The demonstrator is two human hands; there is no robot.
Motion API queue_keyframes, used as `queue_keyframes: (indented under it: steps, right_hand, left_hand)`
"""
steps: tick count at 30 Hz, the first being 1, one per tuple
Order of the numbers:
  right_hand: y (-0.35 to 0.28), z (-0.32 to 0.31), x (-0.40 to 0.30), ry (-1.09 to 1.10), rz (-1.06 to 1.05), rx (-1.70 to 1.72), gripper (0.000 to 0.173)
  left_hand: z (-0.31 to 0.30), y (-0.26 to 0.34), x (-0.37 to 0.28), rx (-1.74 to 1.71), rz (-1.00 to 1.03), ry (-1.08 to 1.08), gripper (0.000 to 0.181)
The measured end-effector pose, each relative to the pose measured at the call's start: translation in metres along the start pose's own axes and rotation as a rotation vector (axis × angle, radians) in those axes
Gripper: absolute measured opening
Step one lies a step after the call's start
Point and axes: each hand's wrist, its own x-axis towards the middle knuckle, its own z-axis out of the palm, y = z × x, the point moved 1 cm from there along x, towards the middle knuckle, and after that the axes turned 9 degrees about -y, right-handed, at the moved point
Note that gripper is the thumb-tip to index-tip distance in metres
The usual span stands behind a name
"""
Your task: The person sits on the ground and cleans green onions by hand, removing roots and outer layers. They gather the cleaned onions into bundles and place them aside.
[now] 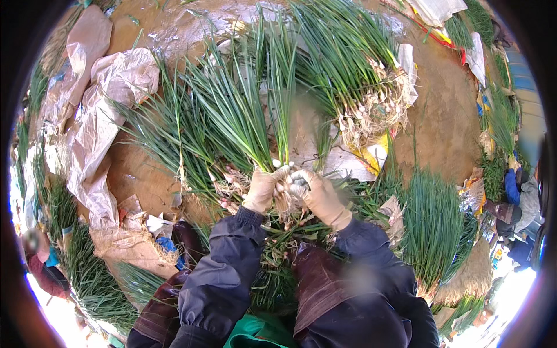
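My left hand (260, 190), in a pale glove, grips a small bunch of green onions (246, 117) just above the white bulbs. Their leaves fan away from me, and stringy roots (286, 209) hang towards me. My right hand (321, 196), gloved too with greyish fingertips, has its fingers curled against the bulbs of that bunch; its own fingertips partly hide what they pinch. Beside my left hand lie more green onions with reddish bulbs (230, 180). Trimmed leaves and peelings (278, 278) are heaped between my knees.
A large pile of rooted green onions (348, 56) lies ahead on sacking. A bundle with upright leaves (433, 222) is at right. Crumpled pale sacks (98, 126) lie left on muddy ground (444, 117). Other people (518, 204) are at the far right, and one (43, 265) at left.
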Motion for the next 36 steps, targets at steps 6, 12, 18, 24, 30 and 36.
queue_keyframes:
  steps: [6, 12, 18, 24, 30, 36]
  right_hand:
    - [0.033, -0.018, 0.055, 0.231, 0.116, -0.199, 0.035]
    - [0.088, -0.021, 0.139, 0.316, -0.09, 0.413, 0.037]
    - [0.01, 0.005, 0.08, -0.025, 0.236, 0.044, 0.019]
    - [0.002, 0.03, 0.031, -0.058, 0.143, 0.061, 0.028]
    - [0.015, 0.051, 0.057, 0.041, 0.445, 0.83, 0.013]
    - [0.037, 0.048, 0.049, 0.168, 0.379, 0.789, 0.019]
  left_hand:
    - [0.002, -0.014, -0.051, -0.114, 0.043, -0.083, 0.015]
    - [-0.022, 0.01, -0.088, -0.379, 0.215, -0.125, 0.038]
    - [-0.018, 0.036, -0.033, -0.299, 0.147, -0.052, 0.04]
    - [-0.036, -0.004, -0.016, -0.032, 0.008, 0.039, 0.014]
    - [-0.016, -0.019, -0.035, -0.186, 0.072, 0.053, 0.011]
    - [-0.023, -0.015, -0.041, -0.095, 0.031, -0.058, 0.013]
